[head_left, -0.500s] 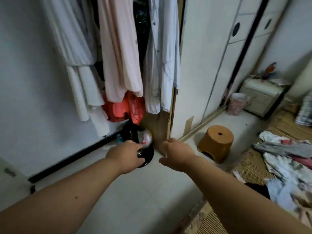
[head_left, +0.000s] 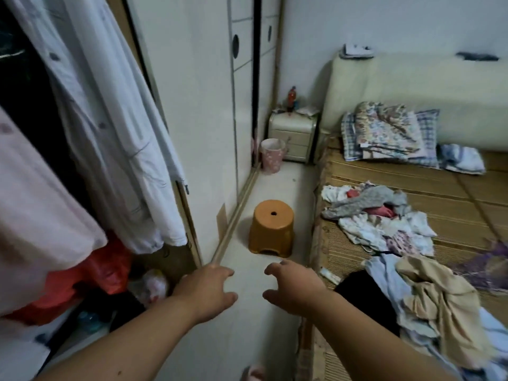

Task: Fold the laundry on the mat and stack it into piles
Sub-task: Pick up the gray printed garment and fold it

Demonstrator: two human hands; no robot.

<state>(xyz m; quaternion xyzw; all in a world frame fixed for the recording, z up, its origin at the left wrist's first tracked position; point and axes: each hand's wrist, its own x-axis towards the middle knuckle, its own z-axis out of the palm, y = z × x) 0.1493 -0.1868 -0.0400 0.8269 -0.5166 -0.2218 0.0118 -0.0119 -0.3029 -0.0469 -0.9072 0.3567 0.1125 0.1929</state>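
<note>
The fingers (head_left: 221, 272) of the left hand (head_left: 204, 294) are curling loosely and gripping nothing, with the thumb pointing toward the right hand (head_left: 295, 291). The right hand's fingers are bending just as slackly and are also holding nothing. The two hands are hovering side by side, a gap between them, over the pale floor (head_left: 247, 339).

To the right, the unfolded laundry (head_left: 384, 224) is lying in a crumpled heap on the mat (head_left: 467, 193), close to the mat's edge that is facing the floor. A second tangle, with a beige garment (head_left: 434, 303) on top, is sprawling toward the mat's near corner, just beside the right forearm. A folded stack (head_left: 390, 133) is sitting at the mat's far edge against the cream headboard.

Beyond the hands, an orange stool (head_left: 270, 229) is standing on the floor between the wardrobe track and the mat's edge. A white shirt (head_left: 110, 133) is hanging in the open wardrobe on the left.
</note>
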